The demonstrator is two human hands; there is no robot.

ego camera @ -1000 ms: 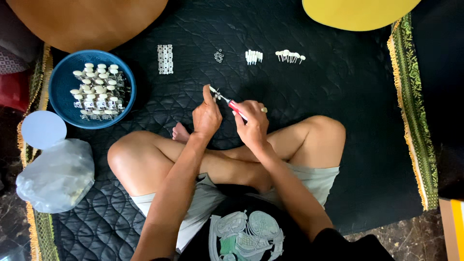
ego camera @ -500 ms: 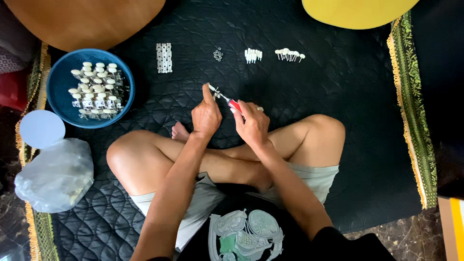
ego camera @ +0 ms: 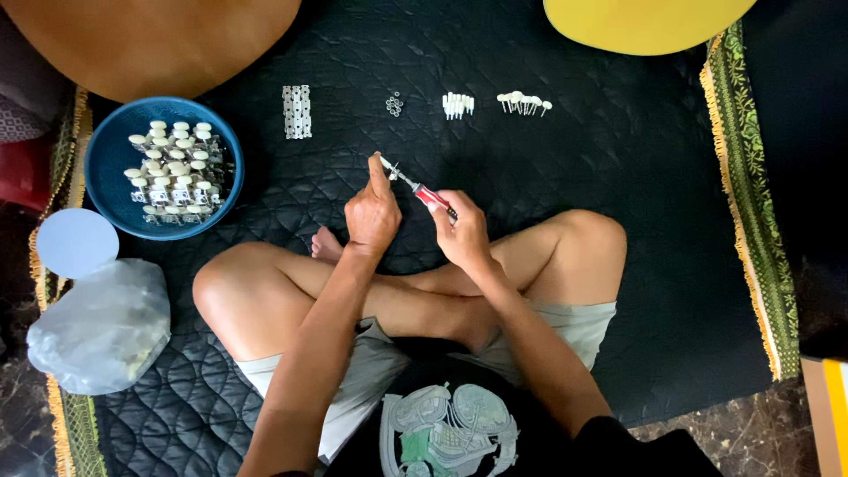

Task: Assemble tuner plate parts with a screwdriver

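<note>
Black quilted mat (ego camera: 618, 177) underneath, crossed bare legs nearest the camera. Just above the knees, left hand (ego camera: 372, 212) closed around a small metal part (ego camera: 389, 168), forefinger raised along it. Right hand (ego camera: 463, 231) beside it, to the right, clenched on a red-handled screwdriver (ego camera: 424, 193); shaft angled up-left, tip meeting the small metal part at the left fingertips. Both hands close together, near the middle of the mat.

Left of the hands, at the mat's left edge: blue bowl (ego camera: 110, 163) filled with cream-knobbed metal pieces (ego camera: 172, 168) stacked in rows. Below the bowl, off the mat's edge, pale round lid (ego camera: 76, 242), and below that a crumpled clear plastic bag (ego camera: 102, 325).

Farther up the mat from the hands, four lots laid out in a row, well apart from each other: silvery rectangular block of parts (ego camera: 297, 111) at the left, tiny cluster of small metal rings (ego camera: 394, 104), bunch of short white pegs (ego camera: 457, 105), then line of white-headed pins (ego camera: 523, 102) at the right.

Beyond the row, at the mat's far edge: large brown rounded shape (ego camera: 159, 40) on the left, yellow rounded shape (ego camera: 645, 22) on the right. Green and gold fringed border (ego camera: 746, 177) down the mat's right side.
</note>
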